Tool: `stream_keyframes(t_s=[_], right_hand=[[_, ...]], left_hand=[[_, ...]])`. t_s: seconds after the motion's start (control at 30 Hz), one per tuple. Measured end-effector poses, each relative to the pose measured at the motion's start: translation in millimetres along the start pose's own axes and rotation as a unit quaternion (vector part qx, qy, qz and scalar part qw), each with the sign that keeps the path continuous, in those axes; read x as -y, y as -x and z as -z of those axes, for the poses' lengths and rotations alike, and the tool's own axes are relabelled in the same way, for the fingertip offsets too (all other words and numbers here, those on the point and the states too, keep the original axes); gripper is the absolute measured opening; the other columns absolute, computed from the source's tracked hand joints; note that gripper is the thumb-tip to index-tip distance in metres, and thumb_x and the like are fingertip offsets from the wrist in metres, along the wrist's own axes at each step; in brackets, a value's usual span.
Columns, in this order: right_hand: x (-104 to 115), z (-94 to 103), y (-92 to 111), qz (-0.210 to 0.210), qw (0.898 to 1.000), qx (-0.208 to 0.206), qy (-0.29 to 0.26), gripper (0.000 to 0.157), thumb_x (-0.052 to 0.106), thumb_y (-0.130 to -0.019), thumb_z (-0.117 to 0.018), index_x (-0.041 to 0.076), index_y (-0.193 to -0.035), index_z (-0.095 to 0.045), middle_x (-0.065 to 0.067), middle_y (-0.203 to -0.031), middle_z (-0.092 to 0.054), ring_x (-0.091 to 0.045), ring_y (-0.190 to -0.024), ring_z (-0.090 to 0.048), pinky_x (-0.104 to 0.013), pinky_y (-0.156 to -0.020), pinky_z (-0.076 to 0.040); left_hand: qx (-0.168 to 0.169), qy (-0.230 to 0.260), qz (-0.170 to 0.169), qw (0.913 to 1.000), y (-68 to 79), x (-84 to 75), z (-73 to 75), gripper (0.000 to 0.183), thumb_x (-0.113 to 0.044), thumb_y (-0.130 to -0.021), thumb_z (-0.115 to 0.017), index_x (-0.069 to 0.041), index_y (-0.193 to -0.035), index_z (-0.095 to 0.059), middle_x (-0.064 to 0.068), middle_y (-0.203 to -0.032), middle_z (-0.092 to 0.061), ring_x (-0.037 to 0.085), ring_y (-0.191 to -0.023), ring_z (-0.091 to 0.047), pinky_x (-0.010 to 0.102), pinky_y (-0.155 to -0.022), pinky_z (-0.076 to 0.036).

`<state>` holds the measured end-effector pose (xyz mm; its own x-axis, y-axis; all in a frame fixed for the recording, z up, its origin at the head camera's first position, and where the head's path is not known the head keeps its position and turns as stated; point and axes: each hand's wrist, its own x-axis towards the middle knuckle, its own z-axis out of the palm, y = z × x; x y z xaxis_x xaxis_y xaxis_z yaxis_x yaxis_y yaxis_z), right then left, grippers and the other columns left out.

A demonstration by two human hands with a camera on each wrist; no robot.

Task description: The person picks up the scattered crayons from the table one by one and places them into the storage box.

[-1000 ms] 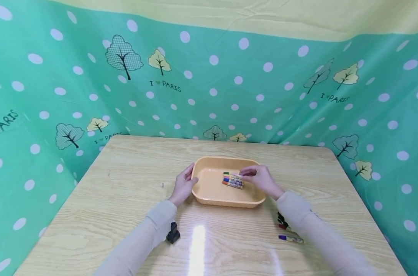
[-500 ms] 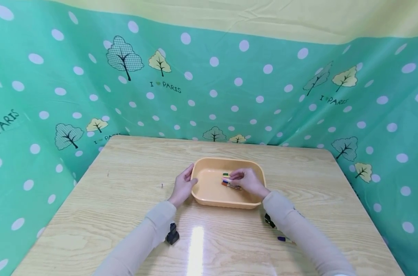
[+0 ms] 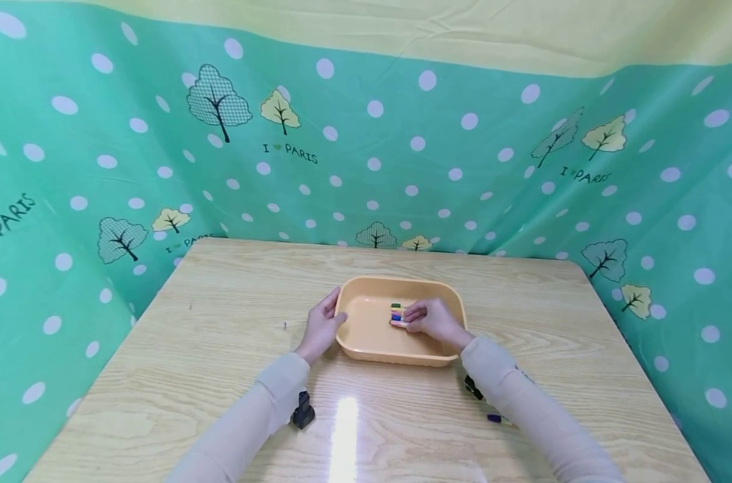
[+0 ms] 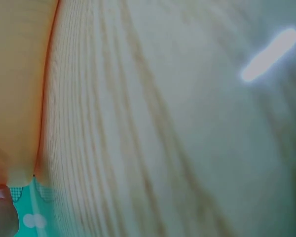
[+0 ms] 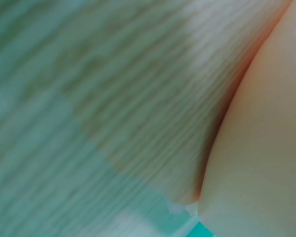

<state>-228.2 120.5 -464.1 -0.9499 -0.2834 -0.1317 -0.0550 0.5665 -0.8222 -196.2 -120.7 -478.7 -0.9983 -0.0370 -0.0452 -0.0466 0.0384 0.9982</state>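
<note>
In the head view my left hand (image 3: 320, 327) grips the left rim of a light orange plastic tray (image 3: 366, 352), thumb over the rim and fingers along the outer side. My right hand (image 3: 436, 320) reaches into the tray, its thumb and fingers pinching crayons (image 3: 396, 315). Several crayons lie side by side there, with green, yellow, red, blue and pinkish tips pointing left; the fingers cover their right ends. The left wrist view has the tray's wall (image 4: 17, 89) and a fingertip at the lower left. The right wrist view holds only the tray's outer wall (image 5: 256, 148) and blurred tabletop.
A blue-tipped crayon (image 3: 500, 420) lies on the wood-grain table (image 3: 233, 302), partly behind my right sleeve. Black devices sit under the left wrist (image 3: 303, 410) and right wrist (image 3: 473, 387). A polka-dot green curtain (image 3: 372, 161) stands behind the table.
My right hand has moved left and slightly down over the crayons, covering more of them. A pinkish crayon now shows at the near side of the row. The left hand stays on the tray.
</note>
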Motion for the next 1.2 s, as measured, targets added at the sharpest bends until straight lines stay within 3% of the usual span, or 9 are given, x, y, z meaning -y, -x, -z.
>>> stream_keyframes(t_s=[0.4, 0.6, 0.73, 0.93, 1.2], right_hand=[[3, 0.9, 2, -0.022, 0.999, -0.019, -0.046, 0.022, 0.001, -0.075, -0.07, 0.0, -0.097, -0.067, -0.009, -0.087, -0.069, -0.013, -0.078, -0.064, -0.024, -0.069, -0.057], [4, 1.7, 1, -0.024, 0.999, -0.026, -0.037, 0.022, 0.007, -0.077, -0.07, 0.002, -0.098, -0.068, -0.009, -0.089, -0.07, -0.015, -0.081, -0.065, -0.026, -0.073, -0.057], [4, 4.4, 0, -0.024, 0.997, -0.031, -0.062, 0.022, 0.01, -0.078, -0.07, 0.003, -0.099, -0.069, -0.008, -0.091, -0.07, -0.014, -0.083, -0.065, -0.025, -0.074, -0.057], [7, 11.2, 1, 0.005, 0.99, -0.033, -0.134, 0.028, 0.01, -0.081, -0.067, -0.001, -0.107, -0.065, -0.013, -0.102, -0.068, -0.018, -0.089, -0.066, -0.027, -0.08, -0.057], [21, 41.7, 16, 0.037, 0.989, -0.024, -0.141, 0.036, 0.014, -0.082, -0.067, -0.003, -0.113, -0.062, -0.018, -0.112, -0.064, -0.018, -0.095, -0.065, -0.025, -0.086, -0.055]], left_hand=[[0.006, 0.01, 0.003, 0.9999, 1.0, 1.4, -0.2, 0.06, 0.007, -0.086, -0.049, -0.003, -0.142, -0.029, 0.017, -0.147, -0.031, 0.03, -0.133, -0.033, 0.034, -0.109, -0.036], [0.002, 0.008, 0.002, 1.0, 0.8, -0.2, -0.5, 0.06, 0.007, -0.085, -0.05, -0.005, -0.142, -0.031, 0.016, -0.146, -0.032, 0.029, -0.132, -0.035, 0.03, -0.106, -0.038], [0.003, 0.005, 0.005, 1.0, 0.2, -0.6, -0.9, 0.061, 0.006, -0.085, -0.051, -0.006, -0.142, -0.032, 0.015, -0.146, -0.033, 0.029, -0.132, -0.036, 0.027, -0.104, -0.039], [-0.005, -0.002, 0.007, 1.0, -0.8, -0.7, -0.8, 0.06, 0.006, -0.085, -0.051, -0.006, -0.141, -0.033, 0.014, -0.146, -0.034, 0.028, -0.131, -0.037, 0.028, -0.104, -0.04], [0.002, -0.001, 0.007, 1.0, -1.4, 0.0, 0.8, 0.06, 0.006, -0.086, -0.05, -0.006, -0.142, -0.031, 0.015, -0.146, -0.032, 0.029, -0.132, -0.036, 0.026, -0.104, -0.039]])
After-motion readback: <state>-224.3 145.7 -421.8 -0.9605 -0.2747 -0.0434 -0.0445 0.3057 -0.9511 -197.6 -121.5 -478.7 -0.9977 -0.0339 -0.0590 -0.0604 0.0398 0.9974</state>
